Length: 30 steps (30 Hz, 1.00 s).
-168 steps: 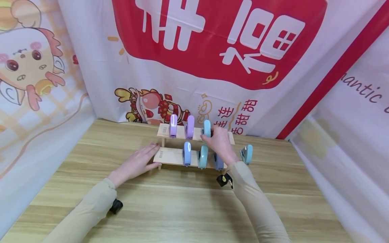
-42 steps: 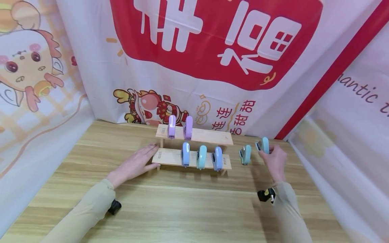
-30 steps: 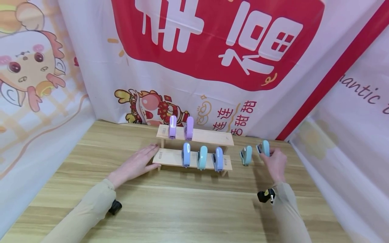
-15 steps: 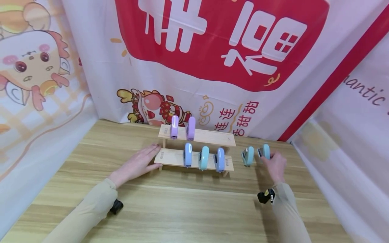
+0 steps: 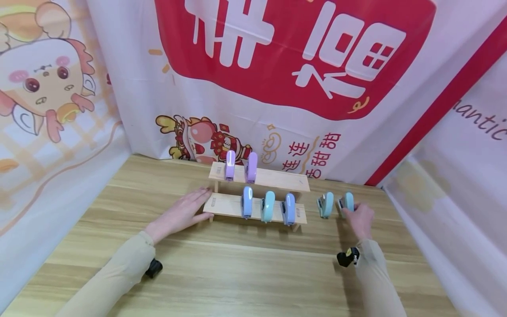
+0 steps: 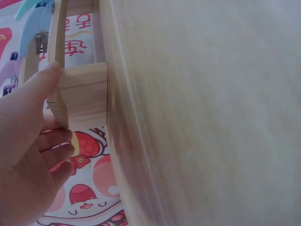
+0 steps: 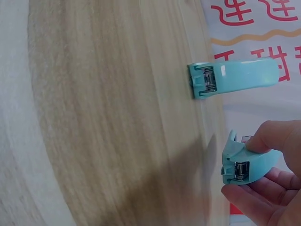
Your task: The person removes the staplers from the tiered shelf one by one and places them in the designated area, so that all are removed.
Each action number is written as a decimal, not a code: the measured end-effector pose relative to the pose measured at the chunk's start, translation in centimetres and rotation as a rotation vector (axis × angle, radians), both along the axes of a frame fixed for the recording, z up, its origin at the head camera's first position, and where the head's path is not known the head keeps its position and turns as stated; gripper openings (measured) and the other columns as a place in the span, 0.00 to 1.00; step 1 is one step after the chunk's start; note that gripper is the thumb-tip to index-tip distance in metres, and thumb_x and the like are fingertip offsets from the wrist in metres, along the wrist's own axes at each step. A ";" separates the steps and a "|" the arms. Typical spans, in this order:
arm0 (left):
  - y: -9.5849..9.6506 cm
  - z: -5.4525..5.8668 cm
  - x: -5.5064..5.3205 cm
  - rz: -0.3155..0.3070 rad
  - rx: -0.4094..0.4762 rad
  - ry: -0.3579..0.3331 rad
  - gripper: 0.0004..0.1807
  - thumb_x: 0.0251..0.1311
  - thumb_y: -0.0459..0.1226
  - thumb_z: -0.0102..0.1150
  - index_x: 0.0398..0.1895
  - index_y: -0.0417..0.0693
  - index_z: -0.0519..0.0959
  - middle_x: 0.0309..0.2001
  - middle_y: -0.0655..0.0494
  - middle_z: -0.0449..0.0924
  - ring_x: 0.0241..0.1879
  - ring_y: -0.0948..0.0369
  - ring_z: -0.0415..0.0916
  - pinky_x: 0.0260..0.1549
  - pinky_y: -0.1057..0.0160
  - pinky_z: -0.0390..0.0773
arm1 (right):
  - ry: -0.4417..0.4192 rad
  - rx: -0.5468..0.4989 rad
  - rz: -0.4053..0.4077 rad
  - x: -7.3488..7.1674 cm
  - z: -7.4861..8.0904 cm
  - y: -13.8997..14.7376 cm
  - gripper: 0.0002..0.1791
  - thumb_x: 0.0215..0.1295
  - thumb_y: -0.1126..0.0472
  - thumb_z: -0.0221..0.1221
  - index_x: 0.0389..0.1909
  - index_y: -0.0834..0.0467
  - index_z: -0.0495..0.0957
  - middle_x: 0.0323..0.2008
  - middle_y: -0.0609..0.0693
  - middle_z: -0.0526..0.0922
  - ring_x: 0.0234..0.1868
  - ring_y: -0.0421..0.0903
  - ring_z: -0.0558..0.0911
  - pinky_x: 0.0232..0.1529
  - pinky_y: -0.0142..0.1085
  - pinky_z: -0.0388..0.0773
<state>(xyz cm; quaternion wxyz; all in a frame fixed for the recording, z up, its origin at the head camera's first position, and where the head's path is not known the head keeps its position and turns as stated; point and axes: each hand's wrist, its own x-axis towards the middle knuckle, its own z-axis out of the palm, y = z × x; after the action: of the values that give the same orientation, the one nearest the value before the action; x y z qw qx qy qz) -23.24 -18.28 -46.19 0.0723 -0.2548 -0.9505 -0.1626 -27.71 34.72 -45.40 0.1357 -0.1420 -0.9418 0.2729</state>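
Observation:
On the right, my right hand [image 5: 361, 219] pinches a turquoise stapler [image 5: 347, 202] between thumb and fingers, close over the table. Another turquoise stapler [image 7: 244, 76] stands upright just left of it. My left hand [image 5: 183, 214] grips the left end of the two-tier wooden rack [image 5: 223, 203], thumb and fingers on opposite sides of the board in the left wrist view. Along the lower tier sit a blue stapler [image 5: 247, 202], a turquoise stapler [image 5: 268, 206] and a second blue stapler [image 5: 289, 208]. The upper tier bears a light purple stapler [image 5: 230, 165] and a darker purple stapler [image 5: 251, 167].
A printed cloth [image 5: 136, 88] hangs behind the rack, with cloth walls at both sides. Wood-grain table [image 5: 237, 273] extends in front of the rack. Small black wrist devices hang at both sleeves.
My right hand has taken the turquoise stapler off the upper tier and carried it right, beside the other turquoise one, then lowered it. My left hand stays at the rack.

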 end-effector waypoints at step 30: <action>0.0 0.0 0.0 0.005 -0.003 -0.005 0.43 0.65 0.54 0.60 0.74 0.36 0.61 0.74 0.38 0.61 0.73 0.42 0.61 0.73 0.41 0.63 | -0.146 -0.058 -0.039 -0.2 -0.9 0.5 0.17 0.64 0.60 0.60 0.45 0.70 0.78 0.42 0.68 0.84 0.39 0.55 0.81 0.39 0.45 0.82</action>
<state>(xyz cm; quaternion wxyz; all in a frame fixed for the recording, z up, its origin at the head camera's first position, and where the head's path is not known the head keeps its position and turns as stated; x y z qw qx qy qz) -23.20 -18.27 -46.17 0.0699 -0.2522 -0.9515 -0.1615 -27.95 35.23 -46.30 0.0677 -0.1838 -0.9379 0.2864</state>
